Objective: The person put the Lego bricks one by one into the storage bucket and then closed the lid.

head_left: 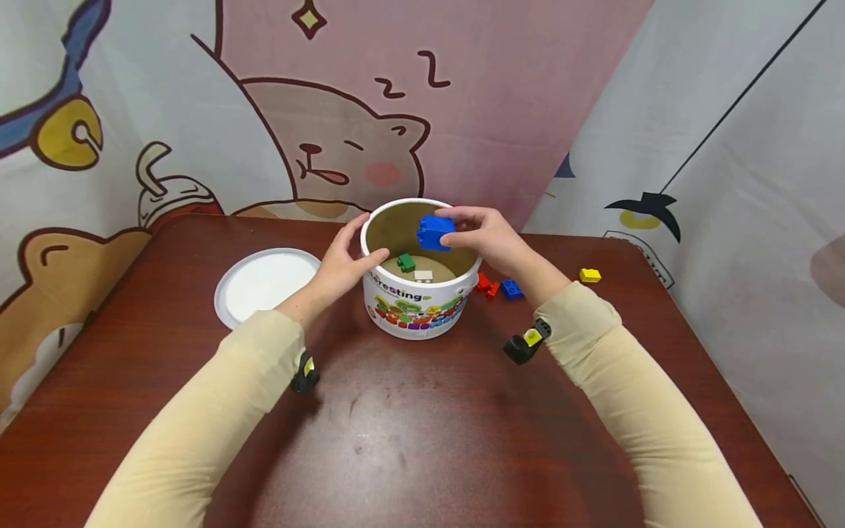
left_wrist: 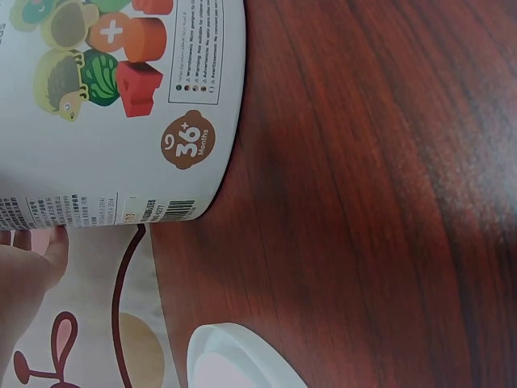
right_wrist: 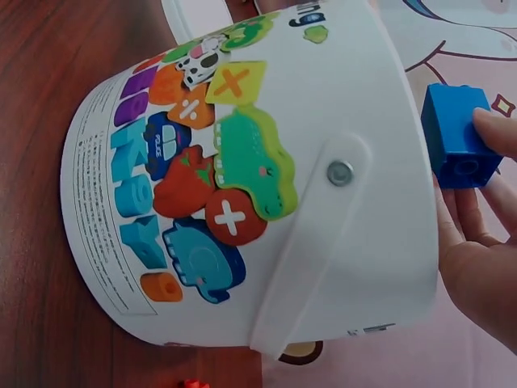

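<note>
A white bucket (head_left: pixel 416 312) with printed toy pictures stands on the table, its top uncovered. Over its mouth my right hand (head_left: pixel 491 238) pinches a blue toy brick (head_left: pixel 433 232) between thumb and fingers; the right wrist view shows the same blue brick (right_wrist: pixel 460 137) beside the bucket's rim. My left hand (head_left: pixel 339 268) holds the bucket's left rim, thumb and fingers spread over the edge. Inside the bucket lie a green brick (head_left: pixel 405 262) and a white brick (head_left: pixel 423 276). Only a few fingers of the left hand (left_wrist: pixel 28 275) show in the left wrist view.
A round white lid (head_left: pixel 264 286) lies flat left of the bucket. To the right are red bricks (head_left: pixel 487 284), another blue brick (head_left: pixel 511 290) and a yellow brick (head_left: pixel 590 276) on the brown table (head_left: pixel 422 433). A patterned cloth hangs behind. The bucket's white handle (right_wrist: pixel 311 242) hangs down its side.
</note>
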Tool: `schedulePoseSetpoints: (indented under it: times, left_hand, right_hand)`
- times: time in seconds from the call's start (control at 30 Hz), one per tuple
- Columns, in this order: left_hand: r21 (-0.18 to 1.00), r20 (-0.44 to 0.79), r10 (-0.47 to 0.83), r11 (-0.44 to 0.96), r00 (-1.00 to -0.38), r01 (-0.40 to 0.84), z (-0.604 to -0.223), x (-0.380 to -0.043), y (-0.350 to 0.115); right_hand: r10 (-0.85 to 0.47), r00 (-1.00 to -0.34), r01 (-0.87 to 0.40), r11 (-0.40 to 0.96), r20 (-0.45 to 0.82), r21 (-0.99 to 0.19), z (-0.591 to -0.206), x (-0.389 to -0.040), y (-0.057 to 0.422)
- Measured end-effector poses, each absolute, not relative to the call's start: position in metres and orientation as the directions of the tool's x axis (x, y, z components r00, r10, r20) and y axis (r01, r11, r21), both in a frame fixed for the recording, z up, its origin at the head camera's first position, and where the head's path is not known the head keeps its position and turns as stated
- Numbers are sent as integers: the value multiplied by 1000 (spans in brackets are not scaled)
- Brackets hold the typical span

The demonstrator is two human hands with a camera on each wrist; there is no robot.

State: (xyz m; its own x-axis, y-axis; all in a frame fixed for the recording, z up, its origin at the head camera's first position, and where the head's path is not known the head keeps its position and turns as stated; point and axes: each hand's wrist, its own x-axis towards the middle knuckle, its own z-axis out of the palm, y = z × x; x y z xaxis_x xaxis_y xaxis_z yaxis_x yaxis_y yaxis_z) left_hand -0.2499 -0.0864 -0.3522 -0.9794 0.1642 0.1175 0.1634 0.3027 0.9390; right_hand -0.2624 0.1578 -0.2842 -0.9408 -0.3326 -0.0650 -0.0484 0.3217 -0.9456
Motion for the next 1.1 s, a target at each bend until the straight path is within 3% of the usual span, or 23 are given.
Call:
schedulePoseSetpoints:
  times: [0.37,0.53,0.87,0.97,1.1]
  left_hand:
    - [937,105,158,315,-982,150,-351,-248,-87]
    - [934,112,160,319,-981,159,-352,-249,-87]
    - [929,118,154,333,-981,164,-350,-248,-87]
    - [931,115,156,327,-981,161,-350,-249,-87]
    - [931,114,159,328,-981,161,-351,-249,-87]
  right_hand:
    - [-316,-948,-73,311,-30,-947,-287,-262,156]
    - [-326,-945,-74,199,5,-977,-283,-259,169]
    - [-309,-951,-37,23,28,-999,-288,-245,254]
    - [-266,-964,-7,26,0,-1000,-303,-242,283]
    - [-157,-986,23,154,-47,-988,-324,-236,315]
